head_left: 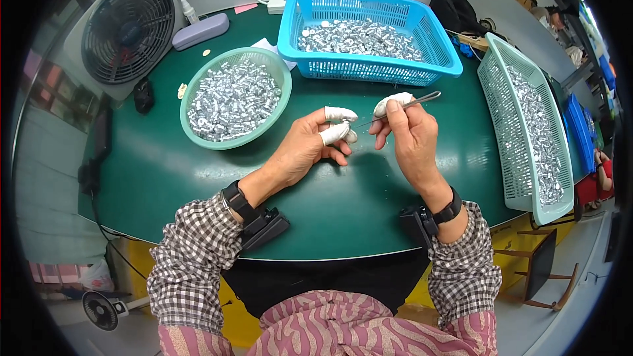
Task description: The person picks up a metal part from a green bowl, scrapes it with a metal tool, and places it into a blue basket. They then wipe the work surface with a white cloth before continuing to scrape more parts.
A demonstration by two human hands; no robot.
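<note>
My left hand (308,142) wears white finger cots on some fingertips. Its thumb and fingers are pinched together over the middle of the table, and whatever they hold is too small to make out. Facing it, my right hand (412,135), also with a white fingertip cover, grips a thin metal pick with a looped end (427,98). The pick's narrow tip points toward the left fingertips. Nearest the left hand stands a round pale green basket (287,86) full of small silvery metal parts (231,102).
A blue basket (376,66) at the back and a long pale green basket (521,158) on the right hold similar parts. A fan (128,33), a purple case (201,31) and a small bottle (189,11) stand back left. A wooden chair (544,267) is lower right.
</note>
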